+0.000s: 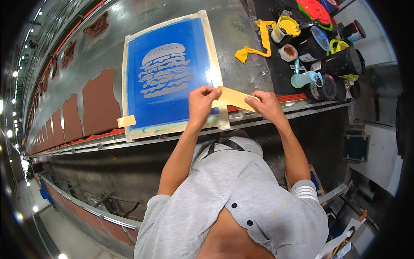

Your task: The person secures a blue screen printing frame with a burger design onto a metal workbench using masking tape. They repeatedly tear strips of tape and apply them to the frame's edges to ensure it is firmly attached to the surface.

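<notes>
Between my two hands a strip of yellow masking tape (234,98) is stretched, over the near right corner of a screen printing frame (211,47). My left hand (201,105) pinches the strip's left end with thumb and fingers. Its right end is gripped by my right hand (266,105), thumb on top. The frame lies flat on the table, with a blue mesh (168,32) that bears a pale layered burger design (166,69). Another short piece of yellow tape (126,121) sticks on the frame's near left edge.
Brown cut fabric pieces (101,103) lie in a row along the long metal table (235,30) to the left. At the right stand several ink tubs, a yellow tub (286,28) and a pale blue squeeze bottle (304,79). A yellow cloth (264,41) lies beside them.
</notes>
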Demonstrator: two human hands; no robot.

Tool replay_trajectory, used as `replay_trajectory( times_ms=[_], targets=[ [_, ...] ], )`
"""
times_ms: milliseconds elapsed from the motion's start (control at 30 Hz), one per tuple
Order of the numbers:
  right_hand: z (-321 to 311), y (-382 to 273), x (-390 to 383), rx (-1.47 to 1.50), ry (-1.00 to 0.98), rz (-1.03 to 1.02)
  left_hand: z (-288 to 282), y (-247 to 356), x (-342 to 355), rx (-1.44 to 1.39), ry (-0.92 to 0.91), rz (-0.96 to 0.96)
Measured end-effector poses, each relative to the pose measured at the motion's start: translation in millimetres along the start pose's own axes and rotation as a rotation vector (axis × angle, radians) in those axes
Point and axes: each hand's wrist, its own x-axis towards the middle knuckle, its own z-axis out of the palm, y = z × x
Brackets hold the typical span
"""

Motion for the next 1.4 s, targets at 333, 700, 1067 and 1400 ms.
replay_trajectory(
  times_ms=[333,700,1067,1400],
  targets=[
    [12.3,1.3,5.5,-0.107,0.172,-0.255,-6.2,-2.3,-14.0,-0.112,0.026,-0.073],
    [24.3,111.1,44.7,-0.459,0.860,-0.189,-54.0,58.0,-11.2,0.524,0.442,0.844],
    [32.0,-85.8,14.1,-0.498,0.381,-0.744,-1.2,59.3,-32.9,1.198,0.028,0.813],
    [32.7,-84.1,34.3,-0.265,0.687,-0.582,-25.0,70.6,-25.8,0.008,0.439,0.464]
  ],
)
